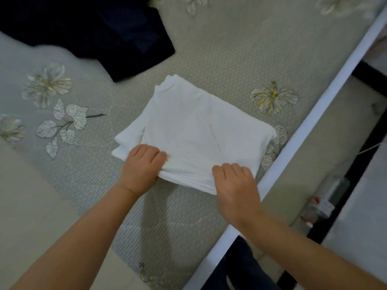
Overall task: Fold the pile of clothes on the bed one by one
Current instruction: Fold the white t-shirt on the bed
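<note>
On the bed, both hands — left hand, right hand — apparently pinch the white garment.

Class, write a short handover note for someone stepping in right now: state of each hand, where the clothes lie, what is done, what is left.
Left hand: grips the near edge of the folded white cloth garment.
Right hand: grips the same edge, nearer the bed's side.
The garment lies flat on the floral grey bedspread.
Done: white garment folded into a rectangle.
Left: set it aside; the dark navy garment lies at the far left, its fold state unclear.
</note>
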`<state>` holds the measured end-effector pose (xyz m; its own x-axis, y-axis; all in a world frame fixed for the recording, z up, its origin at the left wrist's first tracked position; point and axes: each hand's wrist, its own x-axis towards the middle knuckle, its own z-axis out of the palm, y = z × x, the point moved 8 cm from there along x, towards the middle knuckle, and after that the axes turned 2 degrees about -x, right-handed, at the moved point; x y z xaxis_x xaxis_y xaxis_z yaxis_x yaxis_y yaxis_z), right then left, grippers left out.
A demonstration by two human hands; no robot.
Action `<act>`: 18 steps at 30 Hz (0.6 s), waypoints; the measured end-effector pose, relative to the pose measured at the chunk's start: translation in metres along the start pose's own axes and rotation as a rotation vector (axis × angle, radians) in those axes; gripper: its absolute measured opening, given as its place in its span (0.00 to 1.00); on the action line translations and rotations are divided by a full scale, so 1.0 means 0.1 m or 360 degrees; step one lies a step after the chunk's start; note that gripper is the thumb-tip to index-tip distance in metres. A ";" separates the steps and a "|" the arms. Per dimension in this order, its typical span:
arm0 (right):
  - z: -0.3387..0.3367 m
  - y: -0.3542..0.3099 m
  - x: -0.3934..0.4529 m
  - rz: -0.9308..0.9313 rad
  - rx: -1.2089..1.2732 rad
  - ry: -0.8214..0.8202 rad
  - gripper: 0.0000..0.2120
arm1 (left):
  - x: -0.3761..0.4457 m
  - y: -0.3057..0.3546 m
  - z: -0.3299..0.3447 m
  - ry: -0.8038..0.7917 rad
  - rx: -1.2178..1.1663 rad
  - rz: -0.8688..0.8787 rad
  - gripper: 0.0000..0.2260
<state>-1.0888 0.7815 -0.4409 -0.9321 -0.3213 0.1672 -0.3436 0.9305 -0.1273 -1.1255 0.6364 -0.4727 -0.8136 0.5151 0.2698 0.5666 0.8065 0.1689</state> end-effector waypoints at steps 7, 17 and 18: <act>-1.15 0.81 0.53 0.0191 -0.0199 0.0113 0.15 | 1.16 0.50 -0.92 0.0231 0.0063 0.0209 0.04; -2.66 2.17 0.92 0.0476 -0.0150 0.0329 0.14 | 3.08 1.49 -1.91 0.0378 0.0303 0.0741 0.15; -2.77 2.36 0.95 0.0548 -0.0146 0.0276 0.11 | 3.28 1.62 -1.98 0.0374 0.0323 0.0764 0.12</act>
<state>-1.2265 1.0192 -0.1845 -0.9551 0.0396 0.2938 0.0049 0.9930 -0.1181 -1.2745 0.8784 -0.1694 -0.4070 0.7778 0.4789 0.8103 0.5495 -0.2036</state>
